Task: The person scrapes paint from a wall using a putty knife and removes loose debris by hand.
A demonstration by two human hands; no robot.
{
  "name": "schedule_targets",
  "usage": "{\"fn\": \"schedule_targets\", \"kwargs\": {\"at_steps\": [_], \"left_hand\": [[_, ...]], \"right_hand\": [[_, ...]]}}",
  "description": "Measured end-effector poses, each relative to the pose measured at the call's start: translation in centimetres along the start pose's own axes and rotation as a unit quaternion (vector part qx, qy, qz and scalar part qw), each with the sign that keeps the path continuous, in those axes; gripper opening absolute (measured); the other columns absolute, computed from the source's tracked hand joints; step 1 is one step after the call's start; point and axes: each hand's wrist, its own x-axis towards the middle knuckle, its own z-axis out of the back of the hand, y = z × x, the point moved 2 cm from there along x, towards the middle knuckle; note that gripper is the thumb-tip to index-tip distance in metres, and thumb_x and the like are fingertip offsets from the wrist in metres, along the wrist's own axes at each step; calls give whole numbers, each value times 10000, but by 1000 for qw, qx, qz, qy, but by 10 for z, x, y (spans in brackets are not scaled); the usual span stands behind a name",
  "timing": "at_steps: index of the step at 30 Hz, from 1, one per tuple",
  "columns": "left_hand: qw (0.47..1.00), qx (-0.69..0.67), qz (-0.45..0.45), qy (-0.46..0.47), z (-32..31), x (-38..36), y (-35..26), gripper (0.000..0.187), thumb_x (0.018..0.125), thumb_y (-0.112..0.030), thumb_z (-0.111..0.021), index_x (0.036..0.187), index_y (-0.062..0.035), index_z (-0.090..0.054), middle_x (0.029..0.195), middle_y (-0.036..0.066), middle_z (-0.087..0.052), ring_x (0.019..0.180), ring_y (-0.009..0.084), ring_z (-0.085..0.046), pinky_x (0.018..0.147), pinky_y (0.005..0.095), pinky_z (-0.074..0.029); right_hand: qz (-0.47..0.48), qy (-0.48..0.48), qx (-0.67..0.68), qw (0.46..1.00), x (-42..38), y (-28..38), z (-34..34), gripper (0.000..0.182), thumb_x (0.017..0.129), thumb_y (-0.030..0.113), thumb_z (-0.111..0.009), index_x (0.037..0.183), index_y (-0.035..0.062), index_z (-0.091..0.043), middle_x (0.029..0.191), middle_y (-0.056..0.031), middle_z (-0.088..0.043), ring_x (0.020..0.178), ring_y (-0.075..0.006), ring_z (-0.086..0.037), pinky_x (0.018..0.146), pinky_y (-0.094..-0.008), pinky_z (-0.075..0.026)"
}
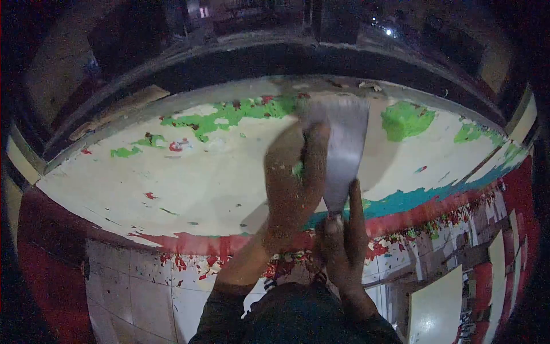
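A wide metal scraper (pixel 346 137) stands with its broad blade edge against the upper part of a cream wall (pixel 223 166) below a window ledge. My right hand (pixel 344 246) is closed round the scraper's handle at the blade's narrow end. Against the left side of the blade lies my left hand (pixel 301 172), its fingers pointing up and blurred; whether it grips the blade cannot be made out. Green paint patches (pixel 229 117) remain along the wall's top, with another patch (pixel 407 120) right of the blade. Teal (pixel 401 203) and red bands run along its lower edge.
Red and other coloured paint flakes (pixel 209 266) lie on the tiled floor (pixel 132 286) along the wall's foot. Pale boards (pixel 435 304) stand at the lower right. Dark window frames (pixel 252 63) cross the top, above the ledge. A flat strip (pixel 123 109) rests on the ledge at left.
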Motion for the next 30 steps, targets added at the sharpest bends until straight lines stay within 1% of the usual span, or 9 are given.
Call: {"fn": "schedule_targets", "kwargs": {"at_steps": [3, 5, 9, 14, 17, 21, 24, 26, 30], "left_hand": [[999, 22, 29, 0, 0, -6, -4, 170, 830, -109, -548, 714, 15, -543, 607, 92, -508, 575, 186, -478, 568, 324, -383], [999, 2, -32, 16, -2, -10, 6, 168, 823, -92, -550, 699, 19, -524, 600, 106, -490, 574, 219, -475, 582, 336, -377], [986, 1, 161, 47, 4, 4, -19, 188, 828, -101, -538, 690, 22, -504, 607, 104, -490, 587, 218, -471, 597, 326, -379], [995, 61, 61, 48, 3, 1, -10, 201, 833, -94, -535, 670, 13, -485, 648, 116, -501, 572, 188, -474, 539, 297, -376], [991, 43, 112, 56, 7, 7, -19, 170, 822, -107, -556, 712, 19, -523, 658, 133, -516, 591, 159, -497, 525, 285, -375], [996, -12, 59, 59, 3, 3, -12, 162, 819, -113, -560, 731, 22, -549, 642, 103, -529, 616, 161, -514, 522, 284, -377], [995, 35, 59, 79, 5, 1, -7, 145, 814, -103, -559, 742, 22, -571, 642, 101, -535, 629, 208, -516, 567, 310, -393], [999, 22, 24, 34, -1, -4, 2, 162, 815, -102, -554, 704, 15, -560, 618, 104, -517, 608, 232, -496, 580, 343, -381], [997, -14, 65, 45, -1, 8, -9, 198, 825, -110, -540, 664, 5, -539, 576, 108, -481, 550, 233, -457, 565, 366, -359]], "right_hand": [[27, -3, 16, 1000, 1, 2, -1, 602, 899, 187, -405, 1373, 39, -64, 597, 6, -409, 459, -46, -365, 399, -191, -310], [7, -4, 23, 1000, -3, -4, 5, 599, 900, 184, -402, 1373, 41, -62, 598, 5, -412, 458, -45, -366, 393, -193, -308], [36, -4, -36, 999, 2, 0, 2, 601, 900, 187, -401, 1374, 47, -59, 601, 4, -419, 455, -41, -367, 384, -192, -305], [16, 11, -15, 1000, 3, 2, 5, 597, 900, 184, -396, 1372, 37, -60, 599, 0, -432, 453, -46, -382, 379, -195, -314], [23, 0, -31, 999, -2, 3, 4, 598, 901, 184, -395, 1370, 33, -56, 594, -2, -431, 448, -46, -387, 372, -197, -315], [36, -27, -71, 996, -3, -7, 5, 611, 900, 195, -404, 1369, 32, -49, 586, -1, -425, 435, -45, -384, 370, -196, -311], [-8, -20, -22, 1000, -7, 3, 1, 615, 901, 199, -406, 1366, 20, -46, 582, -3, -428, 431, -48, -377, 384, -194, -308], [6, -22, 2, 1000, -8, 2, 0, 614, 902, 194, -403, 1367, 20, -42, 574, -1, -424, 425, -51, -376, 382, -195, -308], [36, -38, -52, 997, -1, -1, -4, 609, 900, 192, -405, 1366, 16, -55, 570, 5, -423, 425, -47, -372, 382, -193, -304]]}}
